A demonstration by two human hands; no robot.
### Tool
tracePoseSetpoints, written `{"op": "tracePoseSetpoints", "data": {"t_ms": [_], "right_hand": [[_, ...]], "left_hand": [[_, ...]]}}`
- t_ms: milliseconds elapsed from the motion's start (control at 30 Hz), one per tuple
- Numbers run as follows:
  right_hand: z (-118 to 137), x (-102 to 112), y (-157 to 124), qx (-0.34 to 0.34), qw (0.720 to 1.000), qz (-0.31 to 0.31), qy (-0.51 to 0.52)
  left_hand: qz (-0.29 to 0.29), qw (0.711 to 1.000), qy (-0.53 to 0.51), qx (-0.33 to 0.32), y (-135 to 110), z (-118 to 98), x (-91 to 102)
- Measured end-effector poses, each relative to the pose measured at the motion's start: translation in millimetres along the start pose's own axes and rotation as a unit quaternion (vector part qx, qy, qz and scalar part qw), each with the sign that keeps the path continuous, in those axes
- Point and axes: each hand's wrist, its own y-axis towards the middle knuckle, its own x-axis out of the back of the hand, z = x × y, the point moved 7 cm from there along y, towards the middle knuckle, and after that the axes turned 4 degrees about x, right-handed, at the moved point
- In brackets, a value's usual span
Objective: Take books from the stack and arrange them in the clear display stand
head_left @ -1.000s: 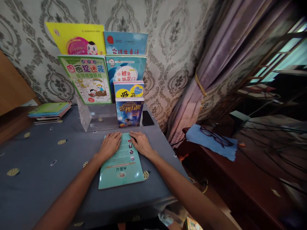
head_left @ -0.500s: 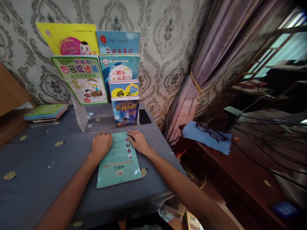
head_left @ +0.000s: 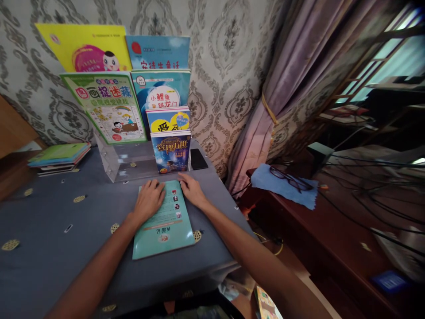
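Note:
A thin teal book (head_left: 164, 228) lies flat on the grey tablecloth (head_left: 49, 230), its cover text upside down to me. My left hand (head_left: 148, 201) rests palm down on the book's far left part, fingers stretched out. My right hand (head_left: 191, 189) lies on the far right corner, fingers flat and pointing left. Just beyond the hands stands a clear acrylic book stand (head_left: 124, 161) with several picture books; a dark blue book (head_left: 170, 152) sits in its lowest front tier.
A stack of thin books (head_left: 58, 158) lies at the table's far left. A black phone (head_left: 198, 159) lies beside the stand. To the right, glasses (head_left: 289, 178) rest on a blue cloth (head_left: 282, 186) on a dark wooden surface with cables. A purple curtain (head_left: 268, 97) hangs behind.
My left hand has slid rightward onto the book's top edge, and my right hand has shifted slightly. The view has drifted a little; the book stays flat.

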Motion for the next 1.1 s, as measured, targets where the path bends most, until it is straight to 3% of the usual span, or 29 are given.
{"op": "tracePoseSetpoints", "data": {"t_ms": [233, 433, 733, 1100], "right_hand": [[-12.0, 2.0, 5.7, -0.042, 0.996, -0.021, 0.079], [-12.7, 3.4, 7.3, -0.048, 0.995, -0.027, 0.086], [0.5, 1.8, 3.3, 0.002, 1.000, 0.001, -0.024], [4.5, 0.3, 1.3, 0.019, 0.997, 0.023, -0.077]], "left_hand": [[0.005, 0.998, -0.025, -0.059, 15.1, -19.2, -9.5], [0.025, 0.996, -0.041, -0.071, 21.5, -19.9, -14.1], [0.009, 0.994, -0.058, -0.096, 18.8, -23.9, -16.1], [0.029, 0.978, -0.120, -0.167, 12.3, -31.3, -9.7]]}}
